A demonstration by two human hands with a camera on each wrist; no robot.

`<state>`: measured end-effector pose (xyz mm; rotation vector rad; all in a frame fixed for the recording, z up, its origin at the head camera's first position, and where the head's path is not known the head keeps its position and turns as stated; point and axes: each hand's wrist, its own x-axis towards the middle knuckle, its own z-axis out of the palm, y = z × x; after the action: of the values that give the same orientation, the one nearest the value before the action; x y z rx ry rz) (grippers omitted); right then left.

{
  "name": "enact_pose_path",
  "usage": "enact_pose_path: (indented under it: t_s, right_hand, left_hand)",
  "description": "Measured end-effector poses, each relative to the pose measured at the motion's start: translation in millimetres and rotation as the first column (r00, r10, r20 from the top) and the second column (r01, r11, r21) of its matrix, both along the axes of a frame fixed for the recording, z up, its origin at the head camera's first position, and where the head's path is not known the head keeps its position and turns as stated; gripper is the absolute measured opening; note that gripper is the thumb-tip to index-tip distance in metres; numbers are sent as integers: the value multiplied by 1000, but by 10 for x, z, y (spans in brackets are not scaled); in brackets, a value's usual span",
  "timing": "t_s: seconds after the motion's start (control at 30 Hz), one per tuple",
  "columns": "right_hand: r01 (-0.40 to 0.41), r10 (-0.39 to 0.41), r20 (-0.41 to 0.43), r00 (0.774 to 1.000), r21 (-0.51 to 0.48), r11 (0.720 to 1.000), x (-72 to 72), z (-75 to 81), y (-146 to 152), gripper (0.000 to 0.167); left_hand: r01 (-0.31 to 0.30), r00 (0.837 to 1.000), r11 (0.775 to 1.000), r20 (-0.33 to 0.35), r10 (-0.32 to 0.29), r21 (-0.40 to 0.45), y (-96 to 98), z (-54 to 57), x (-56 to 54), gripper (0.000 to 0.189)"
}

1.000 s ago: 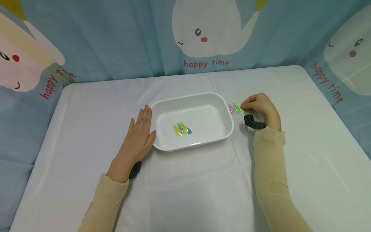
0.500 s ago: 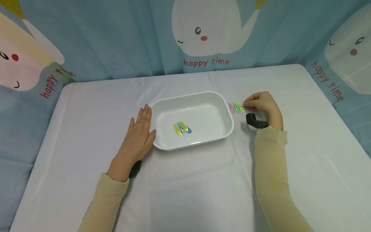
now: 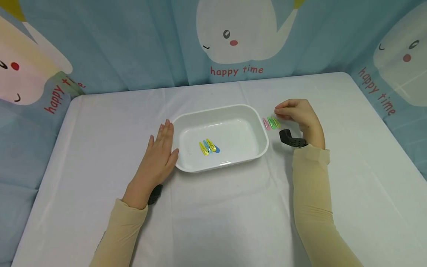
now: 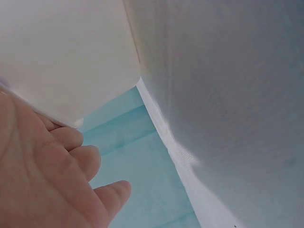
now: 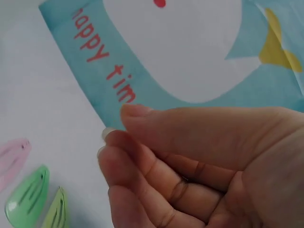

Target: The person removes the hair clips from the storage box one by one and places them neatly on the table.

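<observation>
Your right fingers [image 5: 121, 166] curl, no clip visible in them, just beside the clip row [image 3: 271, 122] toward the surface's [image 3: 217, 215] far edge; left fingers [image 3: 163, 136] straight against tray [image 3: 241, 138]. Sloppy pinch could scatter clips.

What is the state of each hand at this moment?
Left hand: open, against the white tray.
Right hand: closed, fingers curled, nothing visible in them.

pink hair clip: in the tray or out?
Out. In the head view the pink clip lies on the white tablecloth, outside the tray by its right end, beside the green clip.
</observation>
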<state>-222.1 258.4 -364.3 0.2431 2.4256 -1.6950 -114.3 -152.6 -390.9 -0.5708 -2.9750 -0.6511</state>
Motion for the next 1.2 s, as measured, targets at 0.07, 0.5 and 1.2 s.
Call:
enact_pose_path:
  t_s: [0.07, 0.5, 1.2]
  right_hand:
    - [-3, 2, -23, 1000, -35, 999, 0, 21, -35, 5]
    - [-94, 78, -140, 987, -110, 989, 90, 267, -251, 4]
    - [-239, 235, -183, 955, -2, 971, 208, 460, -667, 12]
  left_hand:
    - [-1, 1000, 1000, 1, 1, 0, -1, 1, 0, 64]
    - [-2, 1000, 1000, -18, 1, -7, -8, -3, 1, 64]
    - [-3, 1000, 1000, -18, 3, -19, -11, 2, 6, 64]
